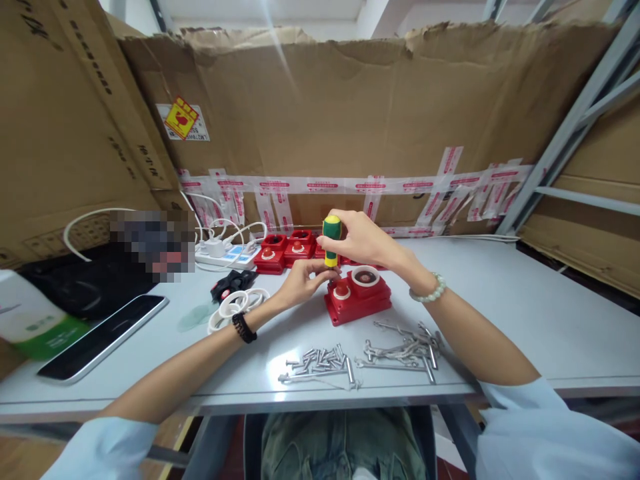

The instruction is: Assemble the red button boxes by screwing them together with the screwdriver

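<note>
My right hand [357, 237] is wrapped round the green and yellow handle of a screwdriver [332, 233], which stands upright over the far left corner of a red box [357, 307]. The box has a red knob [341, 289] in a white ring and a round opening with a white rim [365, 276]. Beside that corner, my left hand [305, 283] has its thumb and fingers closed around the screwdriver's lower end. The screwdriver's tip and anything pinched there are hidden by the fingers.
Loose screws [323, 360] and metal rods with cords [405, 350] lie near the front edge. White rings [235, 305], black parts [233, 285] and a tablet [105, 337] are on the left. More red boxes [270, 260] and a power strip [230, 256] stand behind, before a cardboard wall [320, 120].
</note>
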Demonstrator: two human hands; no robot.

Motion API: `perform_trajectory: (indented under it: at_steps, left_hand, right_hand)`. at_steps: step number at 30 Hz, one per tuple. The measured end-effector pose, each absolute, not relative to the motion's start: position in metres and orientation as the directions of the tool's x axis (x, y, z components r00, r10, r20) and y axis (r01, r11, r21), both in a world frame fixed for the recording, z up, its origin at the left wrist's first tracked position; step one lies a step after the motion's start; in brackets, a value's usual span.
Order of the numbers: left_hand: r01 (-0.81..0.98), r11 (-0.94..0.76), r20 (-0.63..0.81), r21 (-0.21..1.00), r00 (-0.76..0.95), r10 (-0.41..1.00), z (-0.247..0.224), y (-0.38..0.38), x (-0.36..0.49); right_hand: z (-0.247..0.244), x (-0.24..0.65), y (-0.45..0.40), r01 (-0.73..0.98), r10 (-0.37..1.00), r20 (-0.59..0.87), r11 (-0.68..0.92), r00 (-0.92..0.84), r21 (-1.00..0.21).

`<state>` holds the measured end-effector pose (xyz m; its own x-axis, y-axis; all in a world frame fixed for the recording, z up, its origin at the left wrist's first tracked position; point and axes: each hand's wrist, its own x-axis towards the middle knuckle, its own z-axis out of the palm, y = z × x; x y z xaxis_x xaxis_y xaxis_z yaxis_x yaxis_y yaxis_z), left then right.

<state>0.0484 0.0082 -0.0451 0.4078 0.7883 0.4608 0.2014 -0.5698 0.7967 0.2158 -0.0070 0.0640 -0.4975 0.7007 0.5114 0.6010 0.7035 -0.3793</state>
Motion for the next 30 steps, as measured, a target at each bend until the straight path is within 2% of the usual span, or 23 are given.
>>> perform_trajectory:
  at_steps: [10,17,22,25,30]
  left_hand:
    - [0.220,-0.529,0.440,0.820,0.348,0.827,-0.048,0.016,0.047]
    - [0.139,-0.528,0.471,0.838,0.304,0.828,-0.053,0.020,0.048]
    - [0.150,-0.574,0.524,0.805,0.272,0.807,-0.053,0.016,0.053]
    - [0.179,-0.612,0.531,0.771,0.350,0.772,-0.047,0.009,0.050]
    - [0.113,-0.547,0.420,0.829,0.520,0.744,-0.037,0.002,0.037]
  right_hand:
    - [0.060,0.214,-0.006,0.585,0.676,0.611,0.711,-0.413,-0.390]
    - [0.058,0.213,-0.006,0.534,0.675,0.601,0.725,-0.427,-0.435]
    - [0.061,0.213,-0.011,0.446,0.678,0.519,0.734,-0.520,-0.512]
    - [0.061,0.213,-0.011,0.421,0.704,0.494,0.705,-0.510,-0.570]
    - [0.057,0.211,-0.008,0.396,0.703,0.525,0.707,-0.480,-0.586]
